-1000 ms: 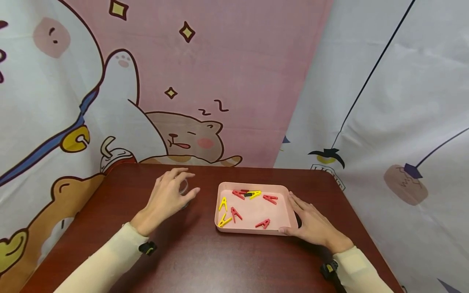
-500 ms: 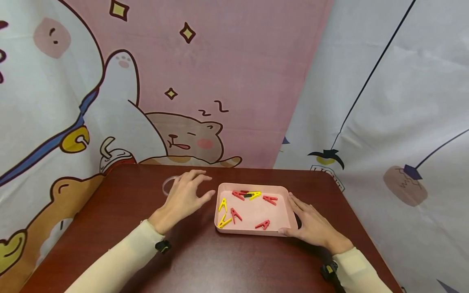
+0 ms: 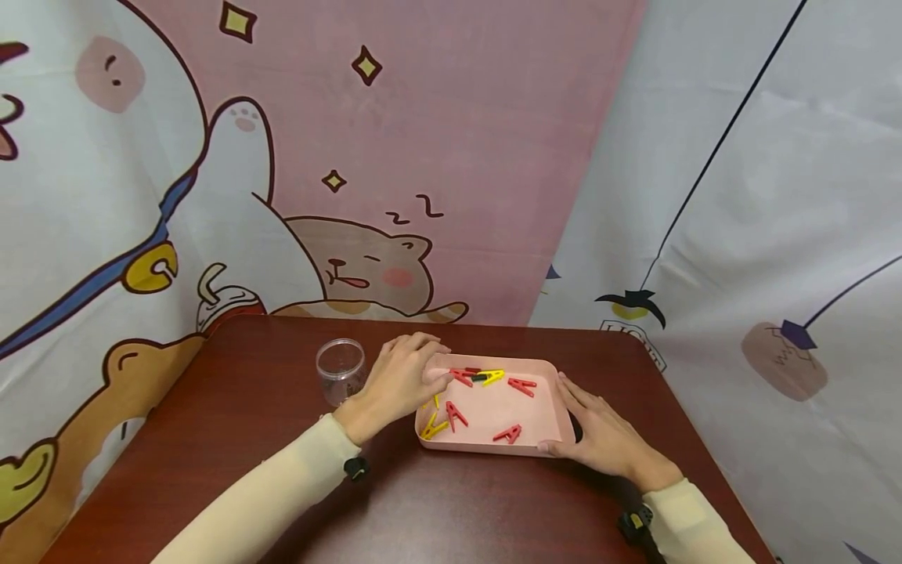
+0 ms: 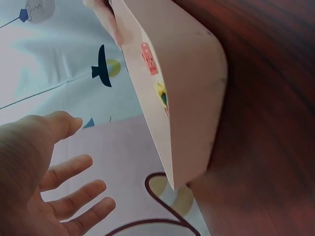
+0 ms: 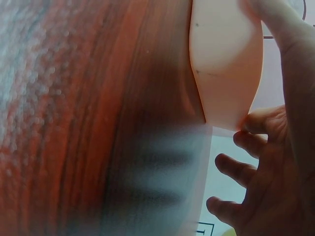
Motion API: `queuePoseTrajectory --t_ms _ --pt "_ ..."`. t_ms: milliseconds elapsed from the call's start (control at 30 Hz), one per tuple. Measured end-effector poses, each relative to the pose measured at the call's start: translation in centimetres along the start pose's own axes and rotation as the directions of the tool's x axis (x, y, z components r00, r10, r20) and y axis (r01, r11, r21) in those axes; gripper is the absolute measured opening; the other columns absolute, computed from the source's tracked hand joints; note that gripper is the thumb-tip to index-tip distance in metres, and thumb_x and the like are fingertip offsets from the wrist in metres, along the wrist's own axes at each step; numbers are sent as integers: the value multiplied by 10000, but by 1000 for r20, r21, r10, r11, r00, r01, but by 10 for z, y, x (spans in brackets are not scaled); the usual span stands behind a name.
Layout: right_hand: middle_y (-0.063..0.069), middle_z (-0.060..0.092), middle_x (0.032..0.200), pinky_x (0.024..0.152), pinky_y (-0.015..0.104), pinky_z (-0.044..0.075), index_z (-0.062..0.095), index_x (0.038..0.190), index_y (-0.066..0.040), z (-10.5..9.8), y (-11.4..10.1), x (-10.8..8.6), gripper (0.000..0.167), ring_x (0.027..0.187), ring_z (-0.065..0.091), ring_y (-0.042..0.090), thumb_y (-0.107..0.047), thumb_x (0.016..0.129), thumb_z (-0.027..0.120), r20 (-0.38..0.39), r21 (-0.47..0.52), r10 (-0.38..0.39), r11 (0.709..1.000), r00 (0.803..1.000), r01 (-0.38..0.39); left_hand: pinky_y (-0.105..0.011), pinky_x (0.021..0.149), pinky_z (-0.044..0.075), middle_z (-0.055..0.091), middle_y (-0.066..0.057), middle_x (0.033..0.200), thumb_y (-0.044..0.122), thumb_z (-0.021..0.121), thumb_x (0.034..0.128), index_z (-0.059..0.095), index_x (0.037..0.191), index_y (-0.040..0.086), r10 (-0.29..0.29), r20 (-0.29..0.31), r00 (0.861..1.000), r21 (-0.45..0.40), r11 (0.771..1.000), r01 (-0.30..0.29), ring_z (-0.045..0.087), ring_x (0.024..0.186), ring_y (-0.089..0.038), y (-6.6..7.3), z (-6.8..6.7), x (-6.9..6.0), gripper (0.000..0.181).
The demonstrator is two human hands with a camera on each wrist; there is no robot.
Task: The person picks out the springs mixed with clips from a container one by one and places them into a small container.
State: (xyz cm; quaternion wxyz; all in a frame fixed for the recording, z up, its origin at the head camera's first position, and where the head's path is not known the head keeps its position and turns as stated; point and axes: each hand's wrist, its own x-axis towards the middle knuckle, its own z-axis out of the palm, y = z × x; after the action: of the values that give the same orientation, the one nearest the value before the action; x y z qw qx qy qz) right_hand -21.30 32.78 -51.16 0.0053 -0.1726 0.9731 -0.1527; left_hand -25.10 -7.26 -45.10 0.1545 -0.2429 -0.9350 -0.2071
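Observation:
A shallow pink tray [image 3: 493,406] sits on the table with several small plastic clothespins in it. Red ones [image 3: 455,415] are spread about the tray, and a yellow-and-dark one [image 3: 488,377] lies near its far side. My left hand [image 3: 398,380], fingers spread and holding nothing, is over the tray's left end and hides part of a yellow clothespin [image 3: 434,402]. At the right end my right hand [image 3: 599,431] holds the tray, thumb at the near edge and fingers along the side. In the right wrist view, fingertips touch the tray wall [image 5: 226,59].
A clear round jar [image 3: 341,368] stands upright on the table, just left of my left hand. The dark red-brown table [image 3: 451,509] reaches back to a wall cloth [image 3: 479,157] printed with cartoon animals.
My left hand has moved right, from in front of the jar to over the tray's left end, so the jar is now exposed. The right hand and tray stay put.

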Motion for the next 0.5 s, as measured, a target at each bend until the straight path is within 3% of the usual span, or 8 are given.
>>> queuePoseTrajectory --t_ms 300,500 --pt "153 330 1927 1315 805 407 341 1834 -101 1 0 0 1262 1676 507 498 -860 920 767 -10 -1 0 1000 1000 0 -661 1234 512 778 -44 1465 460 880 1035 799 1431 202 20 48 999 -19 1000 -19 701 1429 -352 23 20 18 480" --pt "145 309 1936 1313 798 418 330 1837 -99 1 0 1 1271 1684 499 490 -858 919 773 3 7 13 1000 1000 -13 -655 1243 502 769 -55 1466 475 862 1053 803 1432 181 21 99 995 -13 1000 -19 704 1394 -341 31 29 25 483"
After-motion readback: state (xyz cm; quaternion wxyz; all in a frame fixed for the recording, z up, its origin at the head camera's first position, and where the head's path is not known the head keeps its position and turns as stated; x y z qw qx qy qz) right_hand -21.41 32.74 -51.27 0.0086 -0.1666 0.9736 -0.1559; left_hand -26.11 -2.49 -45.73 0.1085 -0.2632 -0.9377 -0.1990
